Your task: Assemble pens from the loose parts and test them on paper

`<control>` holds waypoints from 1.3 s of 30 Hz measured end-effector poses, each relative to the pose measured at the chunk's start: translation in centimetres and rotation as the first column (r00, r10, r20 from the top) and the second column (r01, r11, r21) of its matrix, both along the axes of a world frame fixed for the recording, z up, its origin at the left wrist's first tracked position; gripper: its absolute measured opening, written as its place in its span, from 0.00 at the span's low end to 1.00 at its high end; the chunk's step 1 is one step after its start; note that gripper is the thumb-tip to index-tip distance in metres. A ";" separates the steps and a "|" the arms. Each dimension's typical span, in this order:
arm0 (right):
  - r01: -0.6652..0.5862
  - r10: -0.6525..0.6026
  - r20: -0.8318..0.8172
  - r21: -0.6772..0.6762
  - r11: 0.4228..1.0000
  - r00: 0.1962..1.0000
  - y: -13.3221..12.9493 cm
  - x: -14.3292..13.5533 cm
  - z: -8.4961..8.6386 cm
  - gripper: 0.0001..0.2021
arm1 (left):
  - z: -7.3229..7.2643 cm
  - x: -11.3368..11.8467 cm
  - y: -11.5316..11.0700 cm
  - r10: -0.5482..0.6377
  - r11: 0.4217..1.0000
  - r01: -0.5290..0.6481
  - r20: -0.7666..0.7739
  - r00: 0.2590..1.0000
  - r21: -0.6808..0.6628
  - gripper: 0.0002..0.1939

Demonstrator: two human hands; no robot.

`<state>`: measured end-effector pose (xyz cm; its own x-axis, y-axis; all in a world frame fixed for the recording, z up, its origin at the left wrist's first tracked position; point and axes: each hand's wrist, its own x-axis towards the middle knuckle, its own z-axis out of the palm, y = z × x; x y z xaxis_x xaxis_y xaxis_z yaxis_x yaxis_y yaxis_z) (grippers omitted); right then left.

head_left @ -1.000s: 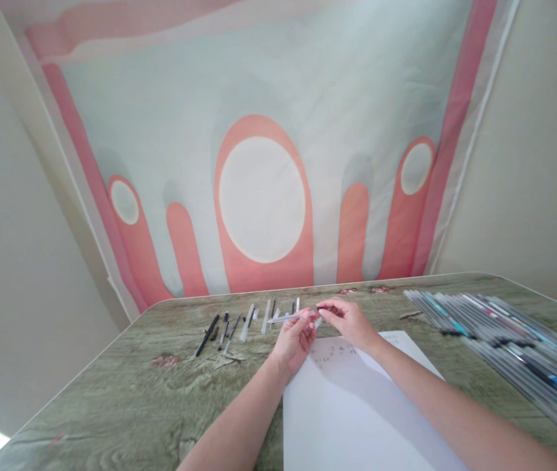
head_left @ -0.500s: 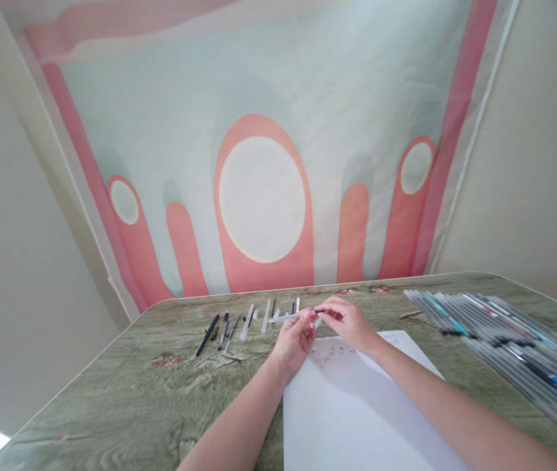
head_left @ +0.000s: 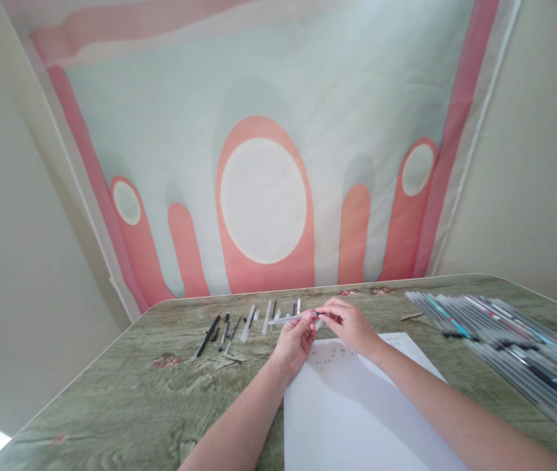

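Note:
Between both hands, over the far edge of a white sheet of paper (head_left: 351, 405), is a slim pen (head_left: 285, 320) with a pale, see-through barrel and a dark end. My left hand (head_left: 295, 343) is closed around its barrel, which points out to the left. At the dark end, my right hand (head_left: 347, 324) pinches with thumb and fingers; they partly hide that end. Small dark handwriting shows near the top of the paper. Just left of my hands lie clear pen barrels (head_left: 247, 324) and other small pen parts.
Several pens and parts, including a black pen (head_left: 208, 336), lie in a row on the wood-patterned table (head_left: 125, 392). Many clear pens (head_left: 499, 327) with dark ends, some blue or teal, are bunched at the right. A patterned cloth (head_left: 263, 196) hangs behind the table.
The view has shifted very slightly. Both hands stay in nearly the same place on the pen, the right fingers still at its dark end.

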<state>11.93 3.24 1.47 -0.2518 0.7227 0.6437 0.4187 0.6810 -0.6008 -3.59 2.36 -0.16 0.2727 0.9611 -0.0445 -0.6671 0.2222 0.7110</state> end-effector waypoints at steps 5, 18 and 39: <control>-0.029 0.029 -0.004 -0.012 1.000 1.000 0.0 0.1 0.0 0.10 | -0.2 0.0 0.1 0.005 1.000 -0.005 0.016 1.000 -0.002 0.10; -0.051 0.046 -0.060 -0.095 0.994 0.997 -0.1 0.0 -0.2 0.11 | -0.1 0.1 0.0 0.016 1.000 -0.015 -0.023 1.000 0.025 0.12; 0.082 -0.139 0.262 0.217 0.973 0.955 0.0 0.6 -1.2 0.11 | -0.2 0.3 0.1 0.043 0.998 -0.037 -0.088 0.995 0.060 0.11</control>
